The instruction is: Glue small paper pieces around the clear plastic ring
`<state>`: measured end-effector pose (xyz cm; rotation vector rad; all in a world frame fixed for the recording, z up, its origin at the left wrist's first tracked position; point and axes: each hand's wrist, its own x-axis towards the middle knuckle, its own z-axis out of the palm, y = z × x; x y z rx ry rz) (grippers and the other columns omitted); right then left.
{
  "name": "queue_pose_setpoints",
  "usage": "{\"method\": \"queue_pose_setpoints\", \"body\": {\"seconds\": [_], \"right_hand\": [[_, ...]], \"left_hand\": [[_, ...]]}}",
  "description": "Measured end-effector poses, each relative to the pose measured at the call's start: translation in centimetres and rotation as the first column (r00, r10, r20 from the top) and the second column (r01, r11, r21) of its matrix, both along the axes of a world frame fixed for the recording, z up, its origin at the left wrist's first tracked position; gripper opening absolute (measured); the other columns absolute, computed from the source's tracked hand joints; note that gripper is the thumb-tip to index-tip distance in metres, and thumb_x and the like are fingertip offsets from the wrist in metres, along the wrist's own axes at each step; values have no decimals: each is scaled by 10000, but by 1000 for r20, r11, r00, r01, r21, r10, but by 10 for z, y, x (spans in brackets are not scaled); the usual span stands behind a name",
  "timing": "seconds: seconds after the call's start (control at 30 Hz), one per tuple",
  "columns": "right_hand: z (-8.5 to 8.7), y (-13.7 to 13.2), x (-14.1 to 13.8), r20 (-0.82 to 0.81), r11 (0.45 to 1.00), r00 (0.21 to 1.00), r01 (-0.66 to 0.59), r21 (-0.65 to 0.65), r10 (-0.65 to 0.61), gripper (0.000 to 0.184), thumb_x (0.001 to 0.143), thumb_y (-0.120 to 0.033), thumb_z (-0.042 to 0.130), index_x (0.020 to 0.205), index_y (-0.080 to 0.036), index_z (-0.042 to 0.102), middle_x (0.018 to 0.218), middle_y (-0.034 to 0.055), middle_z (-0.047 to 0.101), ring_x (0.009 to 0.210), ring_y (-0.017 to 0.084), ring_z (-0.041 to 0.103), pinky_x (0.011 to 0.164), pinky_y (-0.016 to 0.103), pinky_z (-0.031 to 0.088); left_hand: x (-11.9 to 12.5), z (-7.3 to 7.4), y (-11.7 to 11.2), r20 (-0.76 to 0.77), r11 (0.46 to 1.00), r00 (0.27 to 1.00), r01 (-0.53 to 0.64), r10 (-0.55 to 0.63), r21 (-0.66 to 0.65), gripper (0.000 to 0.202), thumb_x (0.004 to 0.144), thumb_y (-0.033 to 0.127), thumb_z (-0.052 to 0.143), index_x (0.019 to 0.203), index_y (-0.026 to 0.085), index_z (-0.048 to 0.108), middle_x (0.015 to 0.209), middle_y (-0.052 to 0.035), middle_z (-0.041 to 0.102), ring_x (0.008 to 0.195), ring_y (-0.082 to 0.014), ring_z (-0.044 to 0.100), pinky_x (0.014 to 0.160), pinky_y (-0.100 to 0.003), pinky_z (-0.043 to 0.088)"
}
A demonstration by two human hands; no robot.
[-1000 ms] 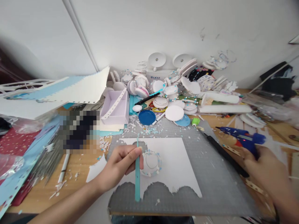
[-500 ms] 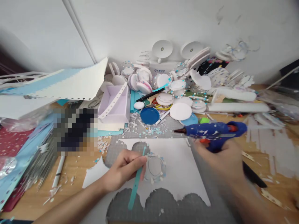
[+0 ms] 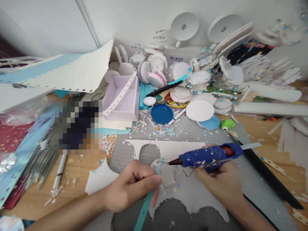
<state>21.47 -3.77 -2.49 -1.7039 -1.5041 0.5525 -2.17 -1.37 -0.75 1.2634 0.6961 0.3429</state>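
Note:
My left hand (image 3: pixel 137 184) pinches a teal paper strip (image 3: pixel 144 210), whose lower end runs toward the front edge of the view. In my right hand (image 3: pixel 222 184) is a blue hot glue gun (image 3: pixel 204 157), a clear glue stick (image 3: pixel 251 146) poking out of its back. The gun's dark nozzle points left, close to the strip's upper end; whether they touch I cannot tell. Just right of my left fingers lies a ring of thin wire (image 3: pixel 176 179) with small pale and blue bits. Beneath it is a white sheet (image 3: pixel 192 192) with scalloped cut-outs.
A grey cutting mat (image 3: pixel 130 152) carries paper scraps. Behind stand a lilac box (image 3: pixel 120 106), a blue lid (image 3: pixel 162 114), white discs (image 3: pixel 199 110) and a black pen (image 3: pixel 165 88). A long black blade-shaped piece (image 3: pixel 271 179) lies at right; bundled wires (image 3: pixel 45 160) at left.
The glue gun has moved left and down, bringing its nozzle near the strip. My left hand still pinches the strip, now slightly lower and further right. The camera view has shifted.

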Motion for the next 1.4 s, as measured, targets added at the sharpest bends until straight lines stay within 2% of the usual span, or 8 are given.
{"method": "queue_pose_setpoints", "body": {"seconds": [0.2,0.33,1.0,1.1,1.2,1.23,1.3,1.4], "right_hand": [[-2,-3,1,138,999,990,-39,36,34,180,636,-246,558,462,-204,534,364,-38,438,350,130,441,333,219,344],[-7,-6,7,202,995,974,-102,8,99,254,669,-225,557,424,-204,493,359,-44,408,343,111,425,345,207,353],[-11,-5,12,259,991,958,-131,10,124,232,703,-260,567,477,-237,519,384,-34,455,425,150,523,382,227,387],[-11,-4,11,266,992,959,-117,48,100,172,675,-261,580,509,-234,545,442,-23,525,467,161,561,406,230,415],[-7,-1,7,267,984,962,-94,149,51,38,643,-257,598,643,-219,601,586,3,630,569,189,625,512,258,488],[-5,0,6,258,980,966,-68,186,18,73,635,-263,603,685,-211,611,623,14,648,592,197,636,546,272,502],[1,1,6,237,975,970,4,220,-57,88,622,-288,614,640,-204,600,563,13,629,526,192,612,515,278,489],[11,0,20,198,954,944,225,200,-264,220,602,-351,648,472,-212,538,418,8,553,401,182,537,435,289,430]], "left_hand": [[1,0,0,21,999,1000,-9,10,-53,538,920,460,431,535,120,591,399,52,282,379,-65,238,397,-241,165],[2,-1,0,23,999,1000,-7,8,-44,536,923,452,429,534,120,588,404,48,288,391,-69,247,407,-243,172],[2,-1,0,-13,1000,1000,8,-8,-27,541,914,475,422,527,132,577,425,42,294,414,-85,268,435,-256,201],[2,-1,0,-1,1000,1000,6,-6,-27,538,914,472,430,527,129,580,421,43,293,409,-81,264,429,-253,195],[1,0,-1,12,999,1000,-4,4,-38,542,915,470,431,524,126,580,414,44,293,401,-76,254,419,-251,179],[1,0,-1,16,999,1000,-8,8,-39,541,915,468,433,523,125,580,412,44,290,400,-75,251,418,-250,176],[1,0,-2,32,999,999,-19,21,-44,534,913,460,444,522,122,580,404,49,277,390,-70,238,411,-248,165],[2,-1,-3,77,996,995,-55,61,-71,527,907,454,460,523,116,584,378,57,263,360,-58,210,391,-242,142]]}}
